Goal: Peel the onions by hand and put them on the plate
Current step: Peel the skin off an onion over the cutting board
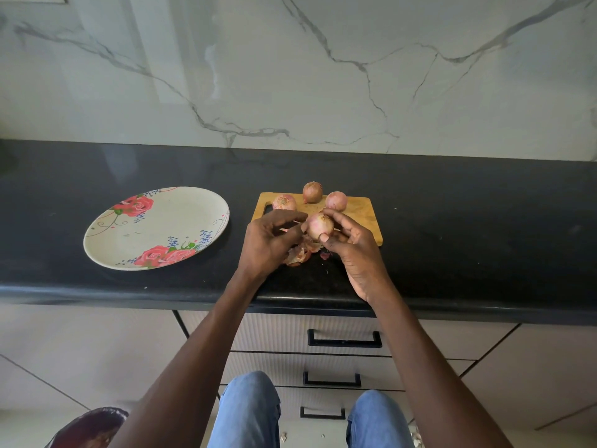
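Note:
My right hand (pixel 350 250) holds a partly peeled pink onion (pixel 319 225) between thumb and fingers above the near edge of the wooden cutting board (pixel 361 218). My left hand (pixel 269 242) pinches a strip of skin at the onion's left side. Loose onion skins (pixel 298 253) lie under the hands on the counter. Three unpeeled onions rest at the far side of the board: one on the left (pixel 284 202), one at the back (pixel 312 191), one on the right (pixel 336 200). A floral plate (pixel 181 221) lies to the left, with no onion on it.
The black counter (pixel 468 240) runs across the view, with a marble wall behind it. Drawers with black handles (pixel 344 339) sit below the counter edge. My knees in blue jeans show at the bottom.

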The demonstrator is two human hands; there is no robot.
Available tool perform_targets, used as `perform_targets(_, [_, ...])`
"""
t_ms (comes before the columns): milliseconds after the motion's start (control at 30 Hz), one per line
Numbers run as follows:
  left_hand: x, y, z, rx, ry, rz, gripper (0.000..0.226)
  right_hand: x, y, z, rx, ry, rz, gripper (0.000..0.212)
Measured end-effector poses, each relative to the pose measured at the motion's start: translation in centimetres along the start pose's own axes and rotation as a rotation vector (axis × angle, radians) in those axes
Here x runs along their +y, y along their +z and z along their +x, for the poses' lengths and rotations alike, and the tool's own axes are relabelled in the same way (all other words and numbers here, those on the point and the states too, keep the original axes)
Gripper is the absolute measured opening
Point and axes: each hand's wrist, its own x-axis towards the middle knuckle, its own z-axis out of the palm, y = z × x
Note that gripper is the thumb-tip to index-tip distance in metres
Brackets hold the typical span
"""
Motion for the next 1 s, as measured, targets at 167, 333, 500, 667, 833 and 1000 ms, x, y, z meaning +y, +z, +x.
perform_targets(167, [-0.39, 0.02, 0.21, 0.008, 0.026, 0.068, 0.018, -0.27, 0.09, -0.19, 0.013, -0.018, -0.031, 0.041])
perform_targets(333, [-0.68, -0.11, 0.25, 0.03, 0.042, 0.103, 0.018, -0.37, 0.17, -0.4, 0.013, -0.034, -0.056, 0.042])
perform_targets(500, [-0.55, -0.1, 0.21, 0.04, 0.059, 0.12, 0.015, -0.44, 0.29, -0.47, 0.017, -0.036, -0.08, 0.043])
perform_targets(667, [-0.54, -0.12, 0.13, 0.042, 0.091, 0.158, 0.015, -0.41, 0.33, -0.47, 0.02, -0.037, -0.099, 0.047])
perform_targets(833, [-0.11, 0.02, 0.0, 0.066, 0.12, 0.205, 0.01, -0.14, 0.47, -0.31, -0.004, -0.032, -0.122, 0.049])
perform_targets(1000, [0.06, 0.22, -0.09, 0.082, 0.159, 0.28, 0.007, -0.09, 0.51, -0.35, -0.01, -0.04, -0.145, 0.05])
